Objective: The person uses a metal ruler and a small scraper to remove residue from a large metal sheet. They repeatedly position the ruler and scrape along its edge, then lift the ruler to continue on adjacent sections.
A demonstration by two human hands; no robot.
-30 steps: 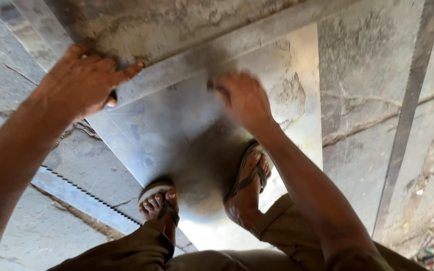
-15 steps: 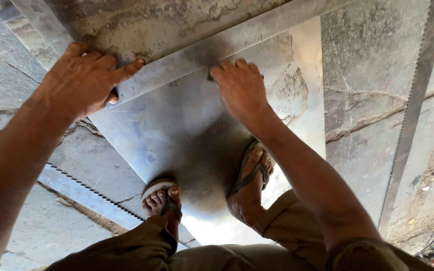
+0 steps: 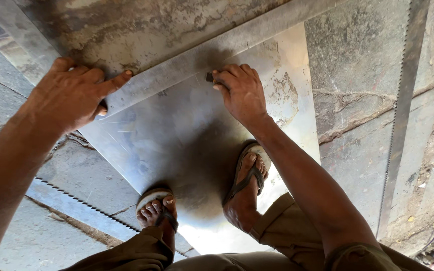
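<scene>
A shiny metal sheet lies on the stone floor under my two sandalled feet. A long flat metal straightedge runs slantwise across its far part. My left hand presses flat on the straightedge's left part, fingers spread. My right hand is closed around a small dark marking tool, its tip against the straightedge's near edge on the sheet.
A long saw blade lies on the floor at the right. Another toothed blade lies at the lower left under the sheet's corner. A larger stained metal sheet sits beyond the straightedge. Debris lies at the bottom right corner.
My right hand has shifted slightly along the straightedge's edge with the small tool. My left hand has stayed pressed on the straightedge.
</scene>
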